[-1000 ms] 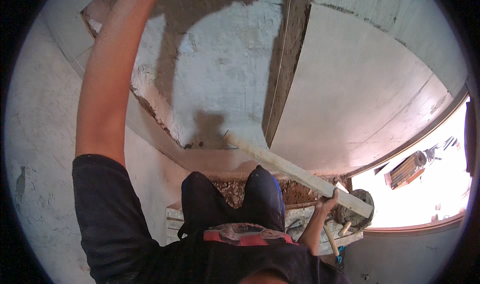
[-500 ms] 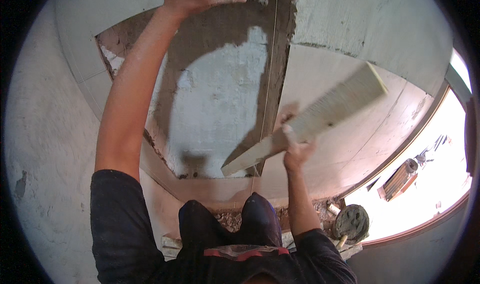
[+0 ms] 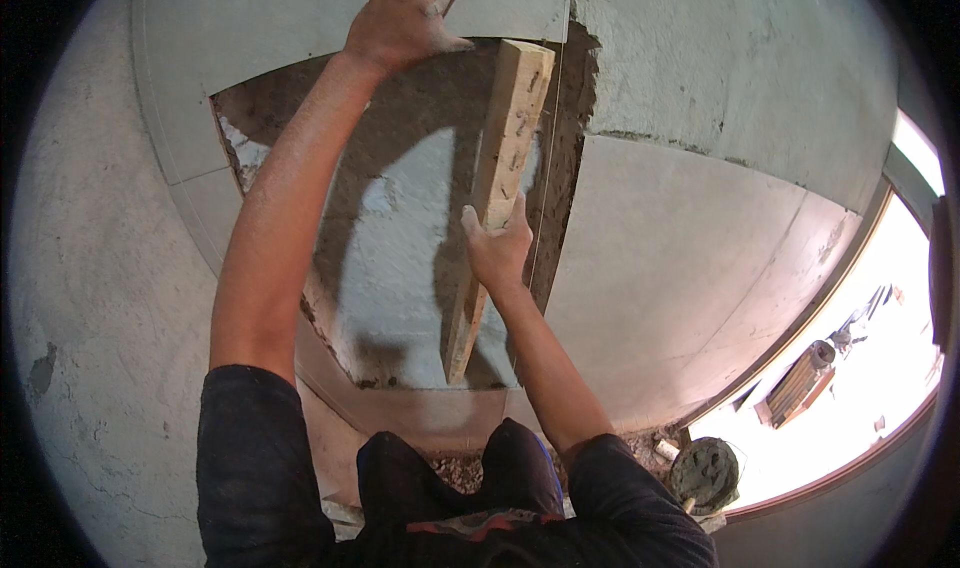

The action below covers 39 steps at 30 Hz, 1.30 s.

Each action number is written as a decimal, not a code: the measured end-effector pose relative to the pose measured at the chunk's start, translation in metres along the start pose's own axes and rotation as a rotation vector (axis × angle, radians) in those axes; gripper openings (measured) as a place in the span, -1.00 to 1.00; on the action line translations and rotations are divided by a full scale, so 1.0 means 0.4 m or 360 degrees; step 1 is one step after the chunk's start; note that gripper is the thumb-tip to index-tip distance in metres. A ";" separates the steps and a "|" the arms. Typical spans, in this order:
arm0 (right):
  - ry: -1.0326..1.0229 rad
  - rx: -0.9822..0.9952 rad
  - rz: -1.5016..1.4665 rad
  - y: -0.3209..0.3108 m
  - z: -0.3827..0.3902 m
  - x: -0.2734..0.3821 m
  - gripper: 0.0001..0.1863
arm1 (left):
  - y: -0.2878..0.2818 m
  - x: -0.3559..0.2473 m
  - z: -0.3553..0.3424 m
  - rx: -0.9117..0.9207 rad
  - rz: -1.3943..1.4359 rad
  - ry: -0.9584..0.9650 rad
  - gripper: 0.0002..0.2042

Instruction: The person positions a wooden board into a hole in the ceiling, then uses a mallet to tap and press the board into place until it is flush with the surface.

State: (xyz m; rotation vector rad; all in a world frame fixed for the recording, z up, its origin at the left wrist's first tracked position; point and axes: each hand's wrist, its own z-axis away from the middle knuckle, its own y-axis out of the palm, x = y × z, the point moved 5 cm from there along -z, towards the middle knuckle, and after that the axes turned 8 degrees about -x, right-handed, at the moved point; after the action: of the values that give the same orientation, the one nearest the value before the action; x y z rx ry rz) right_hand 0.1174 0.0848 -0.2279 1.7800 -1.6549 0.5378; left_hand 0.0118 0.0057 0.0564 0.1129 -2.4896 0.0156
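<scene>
My right hand [image 3: 500, 248] is wrapped around a long wooden batten [image 3: 513, 133]. The batten stands nearly upright against the recess [image 3: 385, 258], an untiled patch with a pale middle and dark mortar smeared along its edges. Its upper end reaches the bottom edge of the upper tile [image 3: 290, 28], and its lower end is near the foot of the patch. Higher up on the left, my left hand [image 3: 408, 20] lies on that tile with thumb and fingers stretched out; the fingertips are partly cut off by the frame.
A thin string [image 3: 541, 218] hangs down beside the batten. Large pale tiles [image 3: 680, 238] cover the wall on the right. A bucket of mortar [image 3: 705, 471] stands low at the right, by a bright doorway [image 3: 860, 408]. Rubble [image 3: 455, 471] lies below the wall.
My right hand has swung the batten from a slant at the right to nearly upright over the patch. My left hand stays up at the tile; the view has tilted slightly upward.
</scene>
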 end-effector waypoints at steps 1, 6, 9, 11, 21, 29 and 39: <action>0.0000 0.0000 0.0007 0.008 -0.004 -0.002 -0.48 | 0.000 0.001 0.000 0.0007 -0.0002 -0.0005 -0.04; -0.0033 0.0017 0.0094 0.045 -0.025 -0.011 -0.48 | -0.002 0.000 -0.006 0.0045 0.0016 -0.0041 -0.11; 0.0015 -0.0040 0.0210 0.064 -0.020 -0.006 -0.47 | -0.013 -0.007 -0.009 0.0075 0.0042 -0.0072 -0.13; 0.0047 -0.0010 0.0192 0.061 -0.024 0.000 -0.45 | -0.015 -0.008 -0.004 0.0080 0.0143 -0.0100 -0.13; -0.0086 -0.0025 0.0160 0.075 -0.020 -0.007 -0.37 | -0.015 -0.011 -0.020 0.0051 0.0143 -0.0095 -0.19; -0.0168 0.0412 0.0082 0.040 -0.058 -0.016 -0.18 | -0.021 -0.010 -0.025 0.0151 0.0196 -0.0138 -0.19; -0.0018 0.0406 -0.0322 0.110 -0.251 0.161 -0.01 | -0.004 -0.010 -0.032 0.0103 0.0115 -0.0067 -0.16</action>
State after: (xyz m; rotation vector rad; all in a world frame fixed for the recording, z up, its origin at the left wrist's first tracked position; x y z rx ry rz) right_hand 0.0946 0.1078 -0.1047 2.1094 -1.4426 0.6703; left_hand 0.0228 0.0047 0.0642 0.0506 -2.5351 0.1250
